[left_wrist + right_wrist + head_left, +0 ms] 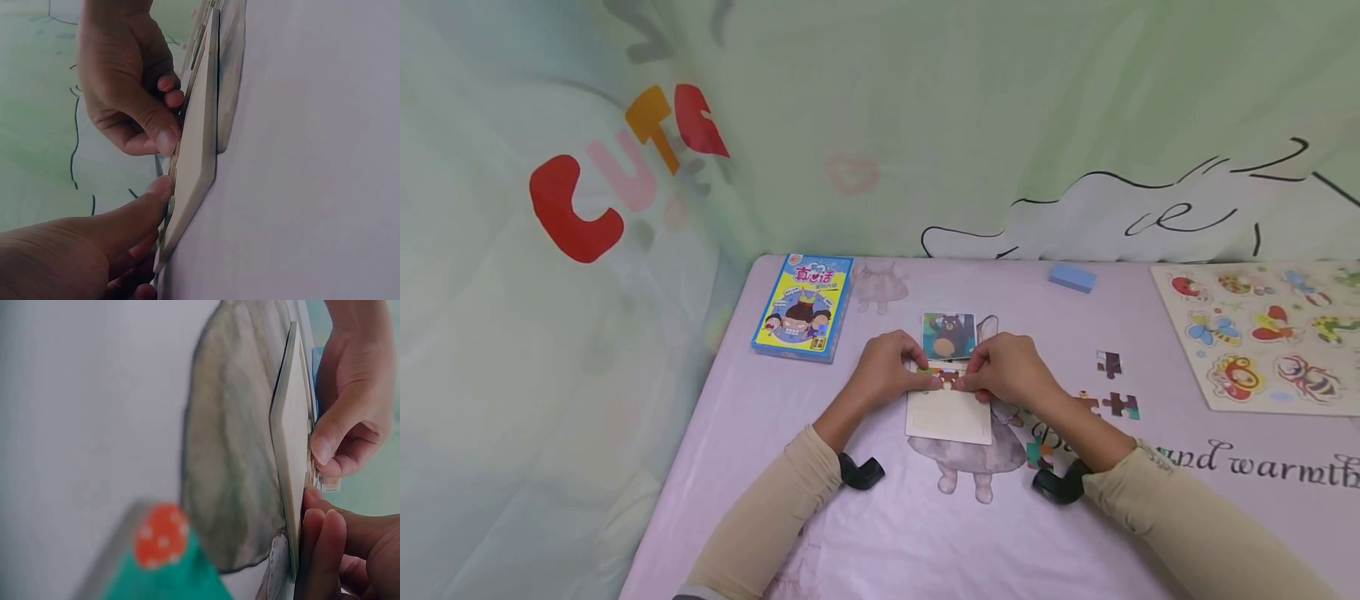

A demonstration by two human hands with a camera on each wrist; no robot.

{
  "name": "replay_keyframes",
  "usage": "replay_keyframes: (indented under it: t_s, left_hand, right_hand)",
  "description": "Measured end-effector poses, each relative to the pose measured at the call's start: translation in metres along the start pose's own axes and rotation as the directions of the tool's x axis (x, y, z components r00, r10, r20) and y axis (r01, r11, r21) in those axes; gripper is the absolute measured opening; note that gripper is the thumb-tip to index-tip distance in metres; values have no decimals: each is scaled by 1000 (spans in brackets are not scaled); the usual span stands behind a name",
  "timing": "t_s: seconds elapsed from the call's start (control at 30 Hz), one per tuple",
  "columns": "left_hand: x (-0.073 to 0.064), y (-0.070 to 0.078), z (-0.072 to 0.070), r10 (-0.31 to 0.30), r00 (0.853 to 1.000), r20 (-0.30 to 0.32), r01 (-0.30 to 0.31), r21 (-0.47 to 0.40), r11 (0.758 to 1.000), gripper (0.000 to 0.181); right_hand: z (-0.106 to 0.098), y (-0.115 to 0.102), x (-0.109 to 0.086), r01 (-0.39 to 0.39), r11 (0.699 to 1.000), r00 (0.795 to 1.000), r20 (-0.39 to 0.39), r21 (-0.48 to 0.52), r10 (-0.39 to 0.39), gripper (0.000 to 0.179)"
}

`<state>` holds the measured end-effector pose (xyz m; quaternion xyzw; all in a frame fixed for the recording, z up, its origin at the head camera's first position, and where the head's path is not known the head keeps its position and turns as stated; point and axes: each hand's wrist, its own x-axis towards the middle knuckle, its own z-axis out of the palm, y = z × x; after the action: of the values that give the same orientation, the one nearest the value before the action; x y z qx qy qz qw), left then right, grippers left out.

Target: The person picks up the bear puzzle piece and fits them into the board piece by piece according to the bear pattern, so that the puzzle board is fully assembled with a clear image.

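A small pale puzzle board point(949, 421) lies on the table in front of me. Along its far edge sits a strip of jigsaw pieces point(948, 377) showing a brown bear's head. My left hand point(883, 364) pinches at the left end of this strip, thumb on top. From the other side my right hand point(1011, 367) pinches at the same bear pieces, its thumb tip close to the left one. Both wrist views show the fingertips meeting along the board's far edge point(194, 150). Just beyond it lies a bear picture card point(950, 336).
Right of the board are loose jigsaw pieces point(1122, 406), one teal and orange piece point(1040, 455) near my right wrist. A boxed card game point(797, 308) lies back left, a blue block point(1072, 277) at the back, an insect picture board point(1270, 333) far right.
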<state>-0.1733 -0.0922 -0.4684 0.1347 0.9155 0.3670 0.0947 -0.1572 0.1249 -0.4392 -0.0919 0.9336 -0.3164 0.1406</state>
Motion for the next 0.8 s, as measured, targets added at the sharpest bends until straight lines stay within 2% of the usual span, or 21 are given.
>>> replay_keyframes:
  t_s: [0.5,0.63,0.8]
  left_hand:
    - [-2,2,-2,20,1000,3,-20,18,1000,27]
    - [-1,2,-1,23,1000,-1,-23,15,1000,27]
    - [-1,2,0,12,1000,-3,-12,14,1000,28]
  right_hand:
    - [1,0,-1,-1,1000,1000,-8,11,1,24]
    - [-5,1,-3,-28,999,1000,10,41,28,22]
    - [-22,4,-7,-49,995,999,11,89,48,20]
